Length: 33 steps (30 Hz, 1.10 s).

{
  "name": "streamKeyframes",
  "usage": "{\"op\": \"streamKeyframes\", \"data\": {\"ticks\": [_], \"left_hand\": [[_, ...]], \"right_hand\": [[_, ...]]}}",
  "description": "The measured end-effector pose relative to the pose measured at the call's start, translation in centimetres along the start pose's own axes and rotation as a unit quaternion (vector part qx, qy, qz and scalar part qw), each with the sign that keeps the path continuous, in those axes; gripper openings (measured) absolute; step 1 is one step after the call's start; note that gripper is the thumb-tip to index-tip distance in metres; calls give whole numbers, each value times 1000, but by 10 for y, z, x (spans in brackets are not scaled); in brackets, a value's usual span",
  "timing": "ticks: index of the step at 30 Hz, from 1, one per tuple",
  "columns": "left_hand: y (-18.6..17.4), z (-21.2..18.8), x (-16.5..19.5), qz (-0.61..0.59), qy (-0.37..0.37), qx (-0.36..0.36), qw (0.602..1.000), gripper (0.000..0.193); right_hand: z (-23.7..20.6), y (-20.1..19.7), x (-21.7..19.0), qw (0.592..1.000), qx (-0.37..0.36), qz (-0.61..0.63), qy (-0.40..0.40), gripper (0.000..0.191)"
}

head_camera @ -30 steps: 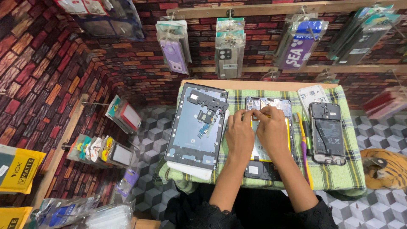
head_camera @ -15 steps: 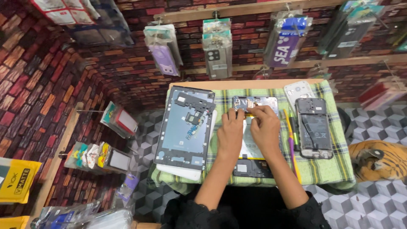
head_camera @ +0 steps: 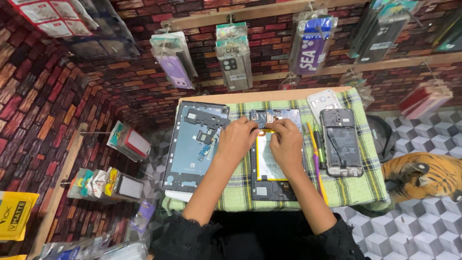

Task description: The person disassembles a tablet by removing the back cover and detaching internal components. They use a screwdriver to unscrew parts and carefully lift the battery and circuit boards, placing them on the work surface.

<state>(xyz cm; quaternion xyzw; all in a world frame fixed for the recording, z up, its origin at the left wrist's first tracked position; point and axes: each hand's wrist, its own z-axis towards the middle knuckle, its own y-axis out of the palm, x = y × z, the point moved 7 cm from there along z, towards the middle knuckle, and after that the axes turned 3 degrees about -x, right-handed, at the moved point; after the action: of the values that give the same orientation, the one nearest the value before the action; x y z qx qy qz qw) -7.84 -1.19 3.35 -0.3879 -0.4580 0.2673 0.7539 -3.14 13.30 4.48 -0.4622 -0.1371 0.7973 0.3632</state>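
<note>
Seen from above: an opened dark smartphone with its back cover off, lying face down in the middle of a green and white checked cloth spread over a small wooden table. Inside it, a pale rectangular battery and a circuit board across the top end. Left hand resting over the phone's upper left edge, fingers curled toward the top end; right hand laid over the battery, fingertips pinched at a small yellow strip just below the board. Whether either hand actually grips anything: cannot tell, fingertips too small and bunched together. Just left of the phone, touching the left wrist's side, a large opened tablet frame with a blue inner panel. To the right, thin yellow and purple prying tools, then a second opened dark phone and a white phone case above it. Behind, packaged phone cases hanging on a brick-patterned wall. Lower right, a tiger-striped cushion on the patterned floor.
</note>
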Motion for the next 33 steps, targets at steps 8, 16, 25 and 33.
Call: {"op": "streamKeyframes", "data": {"ticks": [8, 16, 25, 33], "left_hand": [[-1, 15, 8, -17, 21, 44, 999, 7], [3, 12, 6, 3, 51, 49, 998, 6], [14, 6, 22, 196, 194, 33, 961, 9], [-14, 3, 5, 0, 212, 69, 975, 13]], "right_hand": [[1, 0, 0, 1000, -2, -1, -4, 37], [1, -1, -5, 1000, 6, 2, -16, 37], [1, 2, 0, 1000, -3, 9, 7, 34], [3, 1, -3, 1000, 0, -7, -11, 32]]}}
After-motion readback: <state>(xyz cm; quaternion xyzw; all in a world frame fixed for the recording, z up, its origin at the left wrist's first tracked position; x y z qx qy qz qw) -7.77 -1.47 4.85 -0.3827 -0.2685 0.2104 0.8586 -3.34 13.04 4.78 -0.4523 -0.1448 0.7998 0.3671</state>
